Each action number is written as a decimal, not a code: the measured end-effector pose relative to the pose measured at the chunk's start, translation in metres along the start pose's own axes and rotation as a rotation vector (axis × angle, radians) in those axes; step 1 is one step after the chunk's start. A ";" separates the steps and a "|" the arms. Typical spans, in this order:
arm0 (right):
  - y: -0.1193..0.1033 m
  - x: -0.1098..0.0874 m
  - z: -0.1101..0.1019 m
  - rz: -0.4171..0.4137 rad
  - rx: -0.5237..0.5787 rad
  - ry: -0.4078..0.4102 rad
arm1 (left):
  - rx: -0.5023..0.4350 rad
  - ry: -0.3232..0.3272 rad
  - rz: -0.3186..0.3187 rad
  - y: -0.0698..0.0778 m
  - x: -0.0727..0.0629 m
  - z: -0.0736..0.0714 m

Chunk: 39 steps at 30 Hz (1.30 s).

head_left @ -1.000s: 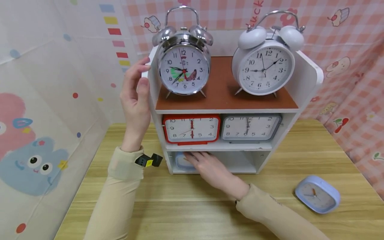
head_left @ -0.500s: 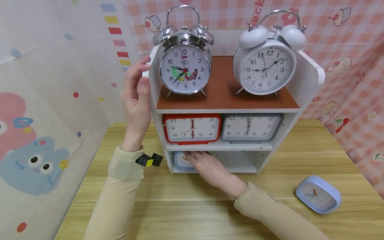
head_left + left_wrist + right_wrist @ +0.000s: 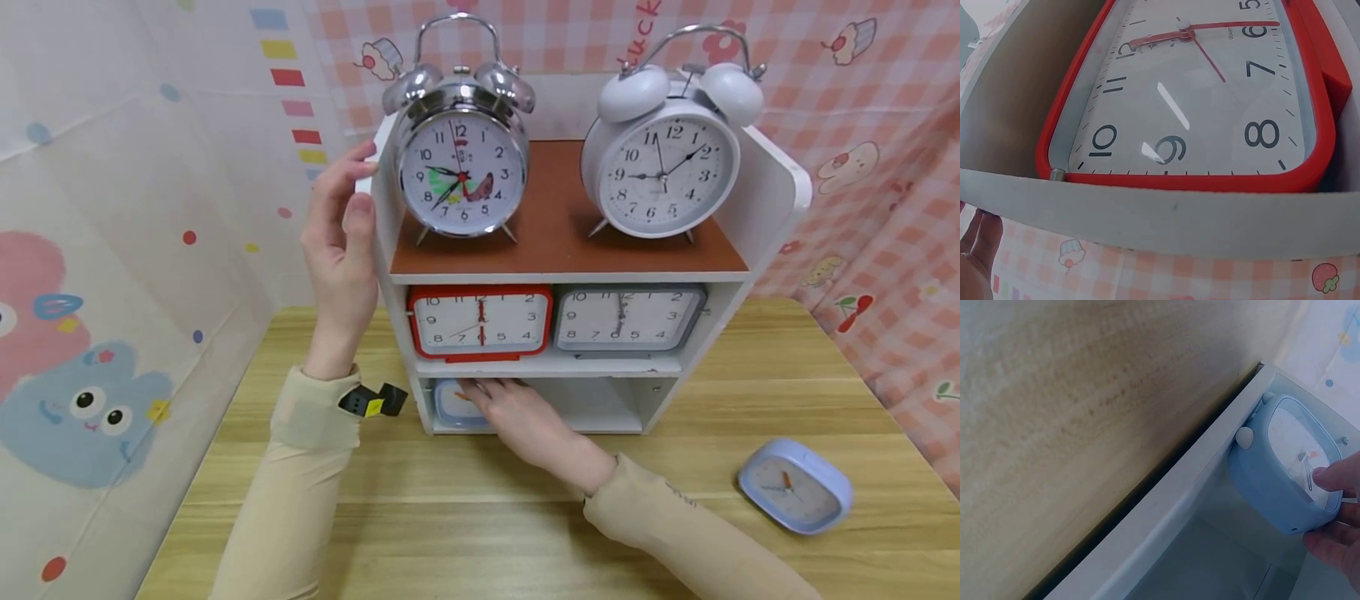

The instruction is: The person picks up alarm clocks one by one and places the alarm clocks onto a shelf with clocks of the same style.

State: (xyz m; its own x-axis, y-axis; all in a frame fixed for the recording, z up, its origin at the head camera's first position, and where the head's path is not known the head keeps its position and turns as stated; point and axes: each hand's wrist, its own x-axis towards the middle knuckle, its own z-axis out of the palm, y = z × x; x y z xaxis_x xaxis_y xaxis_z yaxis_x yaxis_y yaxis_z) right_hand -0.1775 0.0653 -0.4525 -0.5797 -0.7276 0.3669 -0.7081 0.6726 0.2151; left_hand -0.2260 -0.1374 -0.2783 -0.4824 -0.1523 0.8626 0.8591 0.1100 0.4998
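In the head view my right hand (image 3: 525, 421) reaches into the lowest compartment of the white shelf unit (image 3: 547, 367). It holds a light blue alarm clock (image 3: 453, 404) at that compartment's left end. The right wrist view shows the thumb (image 3: 1334, 475) over the clock's face and the other fingers at its side. Small round feet (image 3: 1244, 437) on the clock sit by the shelf board. My left hand (image 3: 341, 242) rests with its fingertips on the upper left side panel. In the left wrist view, a red-framed clock (image 3: 1179, 94) fills the compartment beside that panel.
A silver twin-bell clock (image 3: 461, 175) and a white one (image 3: 663, 175) stand on the brown top shelf. A grey-framed clock (image 3: 628, 318) shares the middle shelf with the red one. Another light blue clock (image 3: 795, 487) lies tilted on the wooden table (image 3: 480, 533) at right.
The light blue clock in the lowest compartment shows slightly more of its face than a second ago. My right forearm has shifted slightly left; my left hand stays at the panel.
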 end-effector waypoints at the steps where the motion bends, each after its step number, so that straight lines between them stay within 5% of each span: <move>1: 0.000 0.000 0.000 0.000 0.000 0.000 | 0.003 0.000 -0.001 0.000 0.000 0.000; 14: -0.001 -0.012 -0.003 0.024 0.169 0.012 | 0.029 -0.009 -0.003 0.000 0.000 0.000; 22: -0.004 -0.033 -0.009 -0.037 0.183 -0.034 | 0.009 0.004 0.008 -0.001 0.000 0.001; 39: 0.004 -0.068 -0.036 -0.085 0.169 0.075 | 0.007 0.004 -0.002 0.000 0.000 0.001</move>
State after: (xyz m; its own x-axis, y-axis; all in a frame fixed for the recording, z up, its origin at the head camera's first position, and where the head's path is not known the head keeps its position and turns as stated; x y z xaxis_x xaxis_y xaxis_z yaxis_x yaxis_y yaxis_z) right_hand -0.1262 0.1219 -0.4441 -0.4879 -0.7644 0.4214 -0.8144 0.5724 0.0955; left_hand -0.2257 -0.1367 -0.2781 -0.4829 -0.1568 0.8615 0.8571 0.1168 0.5017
